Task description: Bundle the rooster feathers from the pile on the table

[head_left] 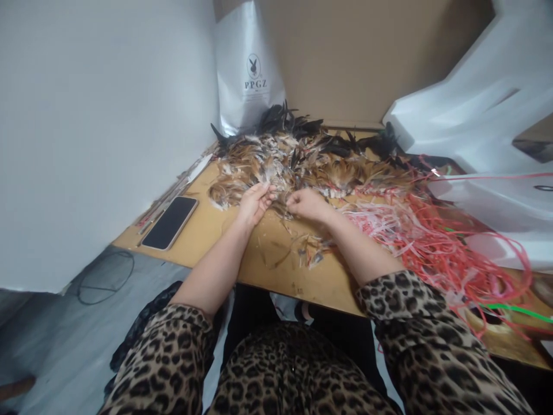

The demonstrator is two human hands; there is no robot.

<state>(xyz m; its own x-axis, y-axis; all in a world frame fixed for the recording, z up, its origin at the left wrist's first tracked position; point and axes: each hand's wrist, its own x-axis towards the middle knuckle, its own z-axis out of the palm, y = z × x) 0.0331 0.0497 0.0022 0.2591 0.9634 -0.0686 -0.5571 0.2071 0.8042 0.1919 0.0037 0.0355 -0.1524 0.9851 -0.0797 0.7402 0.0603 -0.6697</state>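
Observation:
A heap of brown and black feathers (345,173) lies across the middle of the table. At its front edge my left hand (256,203) has thumb and forefinger pinched together, the other fingers loosely curled. Pale fluffy feathers lie right at those fingertips, but what they grip is too small to make out. A short gap to the right, my right hand (309,204) is closed with its fingers curled in. Brown feather tips show beside its fingertips, and its grip is hidden. Loose feather scraps (313,251) are scattered below my hands on the tabletop (259,271).
A phone (170,223) lies at the table's left side. Tangled red and pink plastic strips (444,248) cover the right side, with a green strip (516,313) among them. A white printed bag (250,75) stands behind the feathers. A white wall panel (95,115) borders the left.

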